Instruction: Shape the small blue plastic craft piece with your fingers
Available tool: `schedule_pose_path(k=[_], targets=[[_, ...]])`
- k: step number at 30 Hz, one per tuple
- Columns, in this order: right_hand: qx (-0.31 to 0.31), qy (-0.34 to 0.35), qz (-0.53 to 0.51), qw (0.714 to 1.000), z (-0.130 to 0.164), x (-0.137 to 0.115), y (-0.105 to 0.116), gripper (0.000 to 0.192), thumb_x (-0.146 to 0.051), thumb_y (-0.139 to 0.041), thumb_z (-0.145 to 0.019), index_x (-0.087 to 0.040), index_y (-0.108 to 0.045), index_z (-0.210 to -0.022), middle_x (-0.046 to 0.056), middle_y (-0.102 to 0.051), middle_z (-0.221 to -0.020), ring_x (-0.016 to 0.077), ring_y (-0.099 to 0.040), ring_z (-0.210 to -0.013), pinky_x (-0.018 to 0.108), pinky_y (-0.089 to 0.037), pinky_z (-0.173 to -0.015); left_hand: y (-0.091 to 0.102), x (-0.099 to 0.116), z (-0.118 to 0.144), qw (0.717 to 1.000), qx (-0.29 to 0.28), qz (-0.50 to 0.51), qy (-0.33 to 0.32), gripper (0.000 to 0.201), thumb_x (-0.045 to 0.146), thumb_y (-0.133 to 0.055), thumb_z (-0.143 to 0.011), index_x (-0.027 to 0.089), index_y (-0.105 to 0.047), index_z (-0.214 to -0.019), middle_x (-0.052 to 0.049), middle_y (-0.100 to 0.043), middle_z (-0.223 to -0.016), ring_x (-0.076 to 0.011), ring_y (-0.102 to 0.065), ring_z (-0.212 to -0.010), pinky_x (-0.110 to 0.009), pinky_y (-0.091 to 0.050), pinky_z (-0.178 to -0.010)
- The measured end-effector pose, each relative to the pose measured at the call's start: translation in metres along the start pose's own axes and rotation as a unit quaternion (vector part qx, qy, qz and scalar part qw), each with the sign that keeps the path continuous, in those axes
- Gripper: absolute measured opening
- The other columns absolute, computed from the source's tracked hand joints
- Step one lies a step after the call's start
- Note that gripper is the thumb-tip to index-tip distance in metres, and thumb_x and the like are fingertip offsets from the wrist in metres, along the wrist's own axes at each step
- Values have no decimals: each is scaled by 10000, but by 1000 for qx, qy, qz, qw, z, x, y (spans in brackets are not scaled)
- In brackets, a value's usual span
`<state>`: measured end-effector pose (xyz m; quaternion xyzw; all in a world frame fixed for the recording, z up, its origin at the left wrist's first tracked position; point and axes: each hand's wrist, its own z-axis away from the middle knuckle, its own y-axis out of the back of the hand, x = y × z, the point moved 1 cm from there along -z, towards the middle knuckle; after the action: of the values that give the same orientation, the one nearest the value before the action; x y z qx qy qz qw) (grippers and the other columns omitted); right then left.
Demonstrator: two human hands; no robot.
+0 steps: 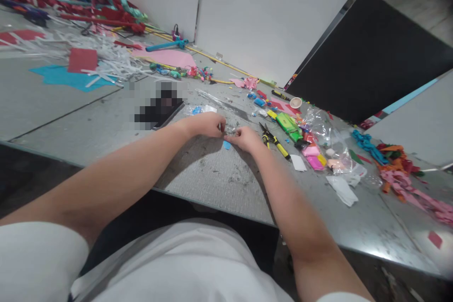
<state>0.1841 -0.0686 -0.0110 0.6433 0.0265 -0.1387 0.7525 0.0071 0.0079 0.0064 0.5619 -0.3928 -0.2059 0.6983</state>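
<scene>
1. Toward the far left corner of the table [53, 104] lie white paper strips [106, 59], a red sheet [82, 60] and a blue sheet [65, 77], well apart from the hands, as if set aside there as stock.
2. The left hand [207, 125] rests on the table a little in from the near edge, curled nearly closed with fingertips pinched together; it seems to grip a tiny piece [228, 130], too small to name.
3. That piece sits between the two hands, low on the surface, likely so the table steadies fine work.
4. A small blue scrap [227, 145] lies just under the hands, touching neither clearly.
5. The right hand [244, 138] faces the left one, fingers bent and nearly shut, tips meeting the same tiny piece; whether it truly grips is hard to tell.
6. Yellow-handled scissors [273, 140] lie just beside the right hand, handy to reach.
7. Further right, a green box [289, 125], pink blocks [312, 155] and clear plastic wrap [323, 127] crowd together, with white paper bits [342, 189] nearer the near edge.
</scene>
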Motion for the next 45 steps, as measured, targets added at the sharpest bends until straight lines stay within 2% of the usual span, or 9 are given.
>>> schedule_pose_path(k=[4, 8, 15, 20, 25, 32, 37, 42, 45], targets=[[0, -4, -7, 1000, -1, -1, 0, 440, -598, -666, -1052, -162, -712, -1020, 26, -725, -941, 155, -688, -797, 336, -608, -774, 1, 0, 1, 1000, -16, -10, 10, 303, 412, -728, -1032, 157, -724, -1195, -85, -743, -1198, -232, -722, -1072, -455, -627, -971], [1, -9, -29, 1000, 2, 1, -1, 451, -598, -638, -1070, -155, -716, -1056, 25, -729, -937, 155, -698, -786, 334, -614, -762, 2, -3, -1, 999, -3, -22, 33, 298, 395, -724, -1037, 155, -724, -1213, -93, -740, -1238, -248, -721, -1126, -475, -624, -1003], [-4, 0, -48, 999, -1, 4, -2, 428, -584, -672, -1056, -161, -714, -1006, 12, -722, -888, 139, -679, -741, 314, -606, -735, 2, -7, -1, 997, 23, -30, 61, 314, 396, -719, -1041, 158, -717, -1245, -103, -731, -1278, -258, -715, -1161, -494, -619, -1025], [-8, 2, -64, 998, -1, 7, -2, 481, -627, -598, -1082, -163, -705, -1012, -2, -700, -837, 125, -646, -669, 293, -579, -680, 1, -8, -1, 997, 31, -24, 72, 322, 417, -713, -1043, 157, -721, -1232, -101, -736, -1263, -254, -719, -1143, -487, -620, -1016], [11, 11, -36, 999, -1, 4, -1, 436, -598, -688, -1034, -167, -698, -965, 3, -701, -867, 146, -657, -742, 323, -581, -750, 0, -7, -1, 996, 35, -12, 81, 326, 433, -711, -1042, 154, -727, -1210, -97, -743, -1245, -254, -721, -1135, -485, -619, -1013], [26, 25, -22, 999, 3, 2, -1, 463, -622, -637, -1052, -173, -692, -957, 5, -688, -865, 153, -642, -752, 329, -563, -764, 0, -7, -2, 995, 39, -21, 89, 323, 434, -705, -1046, 153, -723, -1204, -93, -743, -1217, -244, -723, -1102, -472, -625, -990], [30, 49, -5, 998, 3, 0, -1, 441, -612, -678, -1029, -178, -691, -956, 9, -691, -884, 162, -647, -787, 348, -565, -804, -2, -8, -3, 995, 42, -17, 88, 332, 447, -705, -1043, 152, -726, -1195, -92, -746, -1213, -248, -724, -1109, -478, -620, -1000], [38, 53, -1, 998, 4, 2, -3, 470, -629, -610, -1064, -176, -695, -968, 11, -693, -884, 167, -658, -796, 352, -567, -807, 0, -3, -1, 994, 41, -20, 97, 319, 426, -712, -1043, 153, -726, -1206, -95, -745, -1231, -252, -723, -1131, -488, -618, -1017], [33, 53, 5, 998, 5, 2, -4, 474, -639, -639, -1046, -174, -701, -980, 12, -697, -881, 169, -666, -801, 356, -576, -808, 1, 1, 0, 993, 39, -18, 106, 318, 418, -715, -1042, 151, -725, -1215, -98, -743, -1244, -255, -723, -1140, -491, -620, -1019]])
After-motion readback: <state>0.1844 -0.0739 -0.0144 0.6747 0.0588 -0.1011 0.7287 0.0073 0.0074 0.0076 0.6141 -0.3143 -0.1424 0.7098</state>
